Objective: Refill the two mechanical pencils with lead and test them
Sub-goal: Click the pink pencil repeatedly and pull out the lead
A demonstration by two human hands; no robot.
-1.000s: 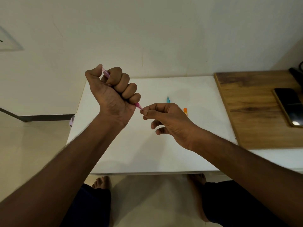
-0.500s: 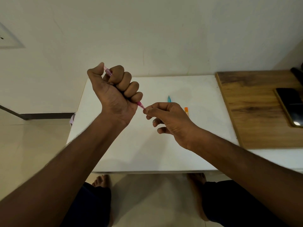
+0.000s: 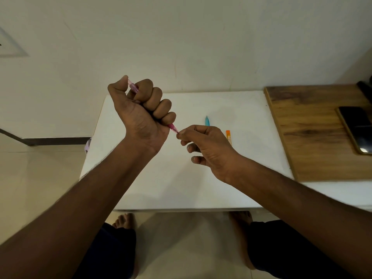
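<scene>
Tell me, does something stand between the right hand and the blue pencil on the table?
Nothing visible does. The blue pencil lies on the white table just beyond the right hand, which partly hides it. An orange lead case lies beside it, not in the way.

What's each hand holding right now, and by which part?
Left hand fists the pink mechanical pencil around its barrel. Right hand has thumb and forefinger pinched at its tip; whether they hold a lead cannot be told.

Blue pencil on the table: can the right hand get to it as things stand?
Probably yes. The blue pencil lies in the open just beyond the right hand, nothing between, but the fingertips pinch at the pink pencil tip.
</scene>
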